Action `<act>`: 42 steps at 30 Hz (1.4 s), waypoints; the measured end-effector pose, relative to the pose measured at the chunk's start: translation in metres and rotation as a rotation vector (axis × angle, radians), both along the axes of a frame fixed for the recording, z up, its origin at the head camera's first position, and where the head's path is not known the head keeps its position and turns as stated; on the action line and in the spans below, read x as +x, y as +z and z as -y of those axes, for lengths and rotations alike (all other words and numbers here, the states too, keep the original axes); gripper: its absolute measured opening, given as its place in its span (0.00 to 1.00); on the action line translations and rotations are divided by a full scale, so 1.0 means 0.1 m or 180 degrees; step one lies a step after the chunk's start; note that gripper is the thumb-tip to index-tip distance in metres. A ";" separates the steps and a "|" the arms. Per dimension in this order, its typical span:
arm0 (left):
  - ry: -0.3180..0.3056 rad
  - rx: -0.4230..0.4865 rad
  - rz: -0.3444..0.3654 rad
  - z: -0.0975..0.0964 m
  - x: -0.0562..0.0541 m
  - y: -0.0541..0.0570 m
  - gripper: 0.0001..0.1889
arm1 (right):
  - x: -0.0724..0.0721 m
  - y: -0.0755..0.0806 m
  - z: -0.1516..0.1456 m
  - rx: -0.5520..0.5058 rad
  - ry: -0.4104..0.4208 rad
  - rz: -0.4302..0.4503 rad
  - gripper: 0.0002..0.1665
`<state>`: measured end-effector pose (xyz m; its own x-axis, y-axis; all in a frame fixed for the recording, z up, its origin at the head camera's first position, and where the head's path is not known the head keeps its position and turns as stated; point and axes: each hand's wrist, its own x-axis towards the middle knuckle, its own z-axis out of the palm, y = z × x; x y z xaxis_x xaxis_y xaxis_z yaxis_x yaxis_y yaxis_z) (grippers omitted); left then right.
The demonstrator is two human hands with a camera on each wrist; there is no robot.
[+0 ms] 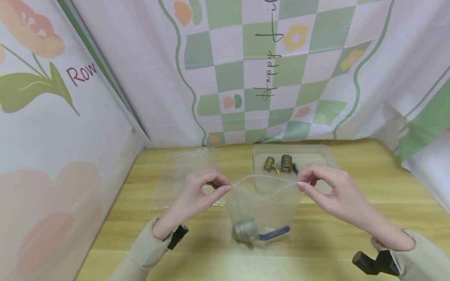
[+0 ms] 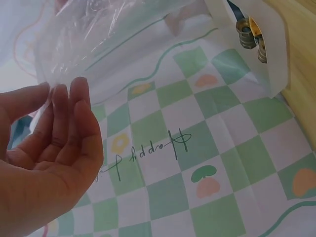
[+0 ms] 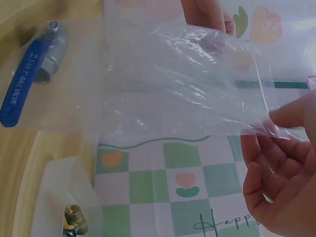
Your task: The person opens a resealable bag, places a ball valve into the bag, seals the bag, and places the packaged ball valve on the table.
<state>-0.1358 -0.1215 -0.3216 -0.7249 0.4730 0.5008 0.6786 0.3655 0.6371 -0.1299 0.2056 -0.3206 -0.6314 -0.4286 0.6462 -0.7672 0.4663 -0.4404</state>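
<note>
A clear plastic zip bag (image 1: 263, 207) hangs upright between my hands, its mouth parted a little. My left hand (image 1: 198, 193) pinches the left top corner between thumb and fingers. The right top corner is pinched by my right hand (image 1: 332, 191). At the bottom of the bag lies a steel ball valve (image 1: 246, 230) with a blue lever handle (image 1: 275, 233). Printed lettering on the blue handle (image 3: 24, 81) shows in the right wrist view. In the left wrist view the bag (image 2: 113, 29) stretches away from my left fingertips.
Behind the bag, a translucent white tray (image 1: 316, 150) holds two brass valves, a smaller one (image 1: 269, 164) with a yellow handle and a larger one (image 1: 286, 163) with a dark handle. Flat clear bags (image 1: 172, 171) lie at the table's left. Printed curtains (image 1: 228, 78) enclose the wooden table (image 1: 379, 171).
</note>
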 end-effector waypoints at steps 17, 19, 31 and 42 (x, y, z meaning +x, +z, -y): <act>-0.0040 0.0290 -0.0354 -0.08 -0.07 -0.15 0.05 | -0.08 -0.11 0.11 -0.0125 0.0127 -0.0333 0.13; -0.0088 0.0327 -0.0383 -0.11 -0.08 -0.16 0.07 | -0.07 -0.09 0.11 -0.0122 0.0125 -0.0298 0.14; -0.0262 0.0540 -0.0731 -0.17 -0.13 -0.19 0.05 | -0.05 -0.01 0.15 0.0149 0.0143 0.0012 0.18; -0.0170 0.0345 -0.0520 -0.23 -0.09 -0.20 0.05 | -0.05 0.01 0.21 0.0149 0.0177 -0.0010 0.15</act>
